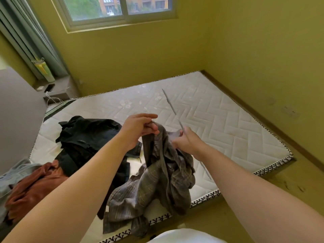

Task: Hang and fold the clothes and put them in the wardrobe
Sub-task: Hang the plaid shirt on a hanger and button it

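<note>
Holding a grey plaid shirt (157, 186) up over the near edge of the bare mattress (228, 123) - left hand (140, 127) pinches the top of the fabric between thumb and curled fingers, index finger sticking out straight. Right hand (185, 141) is fisted round a thin grey hanger (171, 106) just beside the shirt's neck; one end of the hanger points up and away over the mattress, the other shows below the right forearm. The shirt's lower part is bunched on the mattress corner. Left of it lies a black clothes pile (87, 135), then a rust-orange garment (35, 183) and a pale grey garment (15, 172) - all on the mattress. Far left, a bottle (45, 71) and a phone (49, 87) are on a ledge under the curtain. Window (119, 9) is at the top.
</note>
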`<state>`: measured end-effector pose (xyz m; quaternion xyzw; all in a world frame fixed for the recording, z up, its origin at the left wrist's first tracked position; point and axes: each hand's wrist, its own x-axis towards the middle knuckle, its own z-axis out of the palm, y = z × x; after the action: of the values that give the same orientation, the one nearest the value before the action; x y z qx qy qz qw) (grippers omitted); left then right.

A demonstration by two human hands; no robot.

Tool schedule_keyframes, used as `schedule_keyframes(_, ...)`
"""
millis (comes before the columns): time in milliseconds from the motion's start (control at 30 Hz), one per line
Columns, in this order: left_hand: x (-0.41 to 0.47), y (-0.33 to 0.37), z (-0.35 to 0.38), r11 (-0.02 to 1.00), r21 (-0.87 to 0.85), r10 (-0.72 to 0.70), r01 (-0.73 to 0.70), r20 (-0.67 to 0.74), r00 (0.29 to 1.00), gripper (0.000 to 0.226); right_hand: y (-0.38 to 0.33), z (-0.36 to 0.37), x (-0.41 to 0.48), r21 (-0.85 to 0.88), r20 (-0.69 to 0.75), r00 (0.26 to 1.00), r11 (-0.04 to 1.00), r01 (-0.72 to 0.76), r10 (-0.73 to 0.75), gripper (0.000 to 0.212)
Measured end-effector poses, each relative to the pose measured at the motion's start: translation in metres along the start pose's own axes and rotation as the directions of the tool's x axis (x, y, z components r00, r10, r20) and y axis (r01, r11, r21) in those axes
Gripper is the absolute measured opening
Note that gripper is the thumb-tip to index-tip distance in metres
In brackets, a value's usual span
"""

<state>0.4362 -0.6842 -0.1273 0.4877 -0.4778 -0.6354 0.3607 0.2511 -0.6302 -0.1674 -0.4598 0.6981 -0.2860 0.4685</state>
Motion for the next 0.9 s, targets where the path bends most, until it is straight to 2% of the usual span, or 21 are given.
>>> schedule_keyframes(33,0.001,0.007,0.005,0.996,0.071,0.049,-0.049,-0.003,0.999,0.028,0.000,-0.004,0.000,-0.084,-0.005,1.000,0.996,0.017,-0.017,0.033)
schedule_keyframes(100,0.001,0.017,0.016,0.982,0.149,0.116,-0.120,0.035,0.993,0.026,-0.002,-0.009,0.001,-0.115,0.014,0.999,0.992,0.046,-0.045,0.057)
schedule_keyframes(233,0.002,0.030,0.040,0.966,0.167,0.180,-0.198,0.119,0.976,0.024,-0.011,-0.007,0.007,-0.068,-0.017,0.994,0.992,0.109,-0.111,0.075)
schedule_keyframes(333,0.003,0.035,0.051,0.967,0.134,0.188,-0.215,0.190,0.964,0.023,-0.017,0.001,0.011,-0.147,-0.086,0.930,0.928,0.343,-0.358,0.046)
schedule_keyframes(367,0.004,0.036,0.052,0.967,0.121,0.195,-0.222,0.207,0.959,0.024,-0.018,0.002,0.013,-0.126,-0.144,0.915,0.924,0.361,-0.377,0.040)
schedule_keyframes(467,0.013,0.033,0.045,0.977,0.055,0.194,-0.208,0.195,0.962,0.023,-0.020,-0.001,0.024,0.045,-0.302,0.924,0.965,0.258,-0.233,0.026)
schedule_keyframes(533,0.022,0.022,0.037,0.987,-0.062,0.151,-0.146,0.075,0.986,0.024,-0.023,-0.006,0.034,0.067,-0.349,0.926,0.981,0.179,-0.145,0.019)
schedule_keyframes(600,0.030,0.001,0.030,0.987,-0.118,0.098,-0.111,-0.106,0.989,0.029,-0.028,-0.011,0.041,0.135,-0.343,0.936,0.982,0.130,-0.077,0.024)
schedule_keyframes(667,0.036,-0.030,0.025,1.000,0.018,0.017,-0.014,-0.204,0.979,0.038,-0.033,-0.013,0.045,0.192,-0.320,0.947,0.976,0.100,-0.034,0.033)
schedule_keyframes(767,0.040,-0.080,0.022,0.926,0.320,-0.168,0.199,-0.122,0.978,0.062,-0.040,-0.015,0.048,0.254,-0.309,0.951,0.964,0.081,0.002,0.042)
schedule_keyframes(833,0.044,-0.109,0.022,0.852,0.459,-0.240,0.253,-0.087,0.967,0.073,-0.045,-0.017,0.050,0.304,-0.304,0.952,0.950,0.079,0.018,0.042)
schedule_keyframes(900,0.048,-0.131,0.021,0.803,0.541,-0.234,0.250,-0.100,0.967,0.066,-0.048,-0.019,0.052,0.342,-0.299,0.954,0.936,0.080,0.028,0.042)
